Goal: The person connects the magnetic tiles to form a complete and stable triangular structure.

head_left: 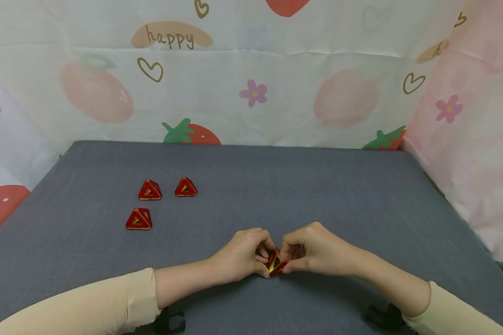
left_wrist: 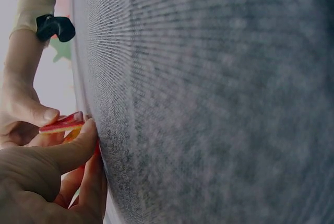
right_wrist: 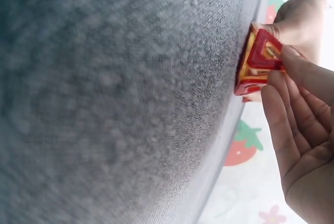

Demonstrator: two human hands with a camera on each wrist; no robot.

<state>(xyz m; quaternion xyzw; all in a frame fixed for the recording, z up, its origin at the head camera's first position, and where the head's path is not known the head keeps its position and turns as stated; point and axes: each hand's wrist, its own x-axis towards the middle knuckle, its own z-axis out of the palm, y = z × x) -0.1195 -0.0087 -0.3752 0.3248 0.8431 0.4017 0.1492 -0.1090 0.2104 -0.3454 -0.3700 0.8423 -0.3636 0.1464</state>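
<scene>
Between both hands, low in the middle of the head view, is a red pyramid with gold inside (head_left: 275, 263), made of triangular faces with cut-out centres. My left hand (head_left: 246, 253) pinches its left side with thumb and fingers. From the right, my right hand (head_left: 318, 251) pinches a red face at the edge. That face (left_wrist: 61, 124) stands tilted out in the left wrist view. In the right wrist view, the right thumb lies against a red triangular face (right_wrist: 263, 51) with yellow-gold edges. Fingers hide part of the pyramid in every view.
Three similar red pyramids, a back left one (head_left: 150, 190), another beside it (head_left: 186, 187) and a nearer one (head_left: 139, 219), stand on the grey cloth-covered table (head_left: 339, 186). A printed curtain (head_left: 285, 60) hangs behind the table's back edge. Black wrist mounts sit under both forearms.
</scene>
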